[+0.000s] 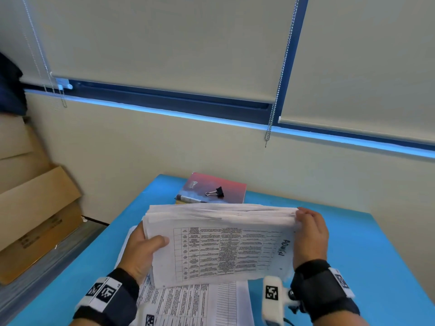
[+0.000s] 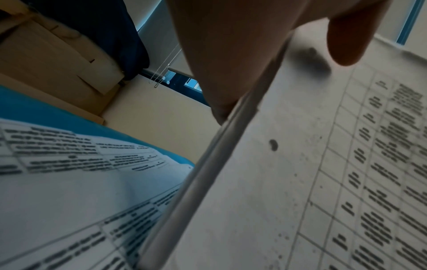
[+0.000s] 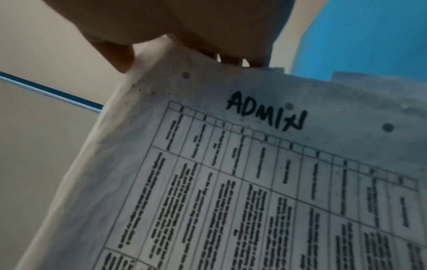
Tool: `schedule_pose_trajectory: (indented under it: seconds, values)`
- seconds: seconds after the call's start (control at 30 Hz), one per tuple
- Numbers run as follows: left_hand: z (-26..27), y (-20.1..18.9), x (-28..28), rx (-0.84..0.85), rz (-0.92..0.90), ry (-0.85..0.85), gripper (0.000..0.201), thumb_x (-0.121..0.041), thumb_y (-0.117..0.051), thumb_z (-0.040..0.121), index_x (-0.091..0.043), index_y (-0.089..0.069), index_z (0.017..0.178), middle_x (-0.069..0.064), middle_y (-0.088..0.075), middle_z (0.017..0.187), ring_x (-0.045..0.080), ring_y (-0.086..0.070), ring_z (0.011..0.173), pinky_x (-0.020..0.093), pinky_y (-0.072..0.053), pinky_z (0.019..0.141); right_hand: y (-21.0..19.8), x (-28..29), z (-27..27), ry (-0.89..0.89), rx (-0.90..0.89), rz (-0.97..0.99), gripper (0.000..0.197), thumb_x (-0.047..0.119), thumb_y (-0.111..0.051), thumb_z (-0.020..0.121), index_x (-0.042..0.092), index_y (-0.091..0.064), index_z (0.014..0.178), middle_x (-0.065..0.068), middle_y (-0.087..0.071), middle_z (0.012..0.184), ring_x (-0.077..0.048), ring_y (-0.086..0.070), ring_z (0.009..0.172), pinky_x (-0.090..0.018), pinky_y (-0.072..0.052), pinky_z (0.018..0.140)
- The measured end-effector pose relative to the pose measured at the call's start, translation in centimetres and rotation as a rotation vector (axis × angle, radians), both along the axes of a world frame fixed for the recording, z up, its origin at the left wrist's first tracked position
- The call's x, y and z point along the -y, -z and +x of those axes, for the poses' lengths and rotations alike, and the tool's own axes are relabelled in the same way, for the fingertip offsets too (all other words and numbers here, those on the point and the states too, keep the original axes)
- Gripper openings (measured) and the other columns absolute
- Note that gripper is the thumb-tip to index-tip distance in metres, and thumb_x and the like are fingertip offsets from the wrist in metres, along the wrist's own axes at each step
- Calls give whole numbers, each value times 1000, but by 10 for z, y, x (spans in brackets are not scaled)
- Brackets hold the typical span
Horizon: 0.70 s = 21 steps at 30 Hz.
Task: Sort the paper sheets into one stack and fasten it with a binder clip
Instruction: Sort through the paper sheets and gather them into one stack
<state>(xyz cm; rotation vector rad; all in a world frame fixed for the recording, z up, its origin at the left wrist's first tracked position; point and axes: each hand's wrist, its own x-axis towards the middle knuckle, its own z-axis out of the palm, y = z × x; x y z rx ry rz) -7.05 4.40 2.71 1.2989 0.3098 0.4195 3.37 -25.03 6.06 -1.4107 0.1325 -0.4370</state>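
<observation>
white paper stack [image 1: 219, 243], both hands gripping

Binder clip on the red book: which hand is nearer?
Right, slightly. The right hand grips the paper stack's right edge; the left hand grips its left edge, lower. The binder clip lies beyond both.

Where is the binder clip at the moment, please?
In the head view the binder clip lies on the red notebook at the far end of the blue table, beyond the paper stack held in both hands.
</observation>
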Motion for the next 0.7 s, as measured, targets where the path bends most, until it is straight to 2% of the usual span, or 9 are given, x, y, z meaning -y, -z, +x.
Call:
schedule_pose_trajectory:
  seconds: [0.1,0.13,0.2,0.3,0.37,0.43,0.6,0.63,0.7]
  values:
    - [1,1,-4,-7,-5,-3,43,-6,-59,57,-6,-63,100,13,-74,86,32,-65,86,39,-51,71,-1,-3,4,12,3,-18,19,31,-68,87,13,-62,88,4,-58,80,-13,-52,73,-26,-42,64]
    - [1,3,-4,-17,3,1,41,-6,-59,58,-6,-65,98,10,-75,81,32,-66,85,40,-51,73,-1,-4,5,17,-7,-30,22,33,-72,79,15,-62,88,3,-59,82,-14,-53,75,-28,-42,64]
    - [2,5,-5,-47,23,-3,39,-7,-60,58,-7,-67,97,11,-76,83,34,-67,87,44,-52,79,0,-5,8,38,-29,-31,17,25,-63,72,19,-63,88,4,-60,86,-19,-54,83,-27,-42,68]
    - [4,10,-7,-55,38,2,42,-6,-63,57,-5,-69,98,18,-75,91,38,-67,92,48,-52,85,0,0,13,75,-51,39,15,14,-52,86,12,-66,88,4,-60,82,-19,-51,86,-15,-43,67]
    - [5,13,-9,-78,42,16,37,-3,-65,60,-5,-70,97,17,-76,89,40,-66,95,52,-52,88,5,3,15,65,-117,86,35,42,-49,90,15,-67,78,0,-63,81,-21,-53,79,-25,-44,74]
    - [5,12,-8,-90,47,9,26,6,-65,69,-6,-71,92,12,-76,82,39,-66,92,47,-52,85,10,0,15,57,-191,101,54,62,-42,89,15,-61,72,-2,-61,78,-23,-53,72,-34,-42,73]
    - [6,-12,1,95,126,23,36,-3,-58,54,-24,-79,76,-2,-75,76,10,-70,76,27,-55,70,-1,-3,17,113,-174,81,59,60,-34,96,14,-55,67,-2,-56,71,-24,-49,69,-34,-39,72]
    - [7,-14,0,117,123,36,35,-4,-61,53,-21,-78,78,-1,-75,78,10,-70,78,25,-56,71,-7,-1,16,118,-187,131,58,61,-34,96,16,-55,67,-1,-55,71,-23,-49,67,-34,-39,72]
    - [7,-12,-2,71,100,63,32,-3,-63,53,-13,-76,81,2,-75,80,19,-69,83,33,-54,75,-7,2,16,106,-204,172,58,64,-32,95,18,-53,67,0,-54,71,-20,-48,64,-33,-38,67]
